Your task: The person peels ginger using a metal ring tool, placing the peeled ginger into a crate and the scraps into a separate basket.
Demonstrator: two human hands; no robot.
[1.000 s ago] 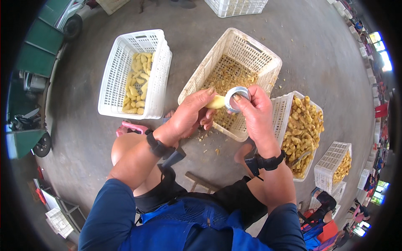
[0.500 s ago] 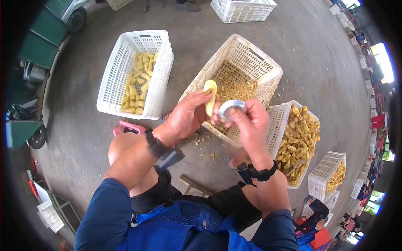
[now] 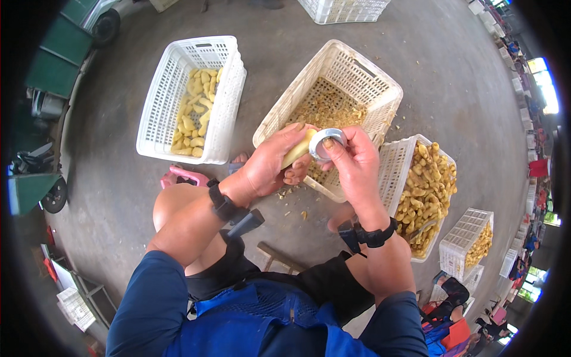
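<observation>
My left hand (image 3: 273, 157) is closed around a peeled piece of ginger (image 3: 299, 149), pale yellow and smooth, held over the near edge of the middle crate (image 3: 270, 122). In my right hand (image 3: 359, 163) is a round silver metal ring (image 3: 325, 144), gripped between thumb and fingers. The ring's near side touches the upper end of the ginger. Yellowish peelings (image 3: 333, 106) cover the bottom of that crate. Part of the ginger is hidden by my left fingers.
Peeled ginger (image 3: 193, 119) lies in the white crate (image 3: 156, 128) at left. Unpeeled ginger (image 3: 425, 187) fills a crate (image 3: 388, 175) at right, with a smaller ginger crate (image 3: 457, 247) beyond. A pink object (image 3: 184, 176) sits by my left knee. Another crate (image 3: 345, 11) stands far ahead.
The ginger has tilted and sunk deeper into my left hand. My right hand has brought the ring slightly up and left, onto the ginger's end.
</observation>
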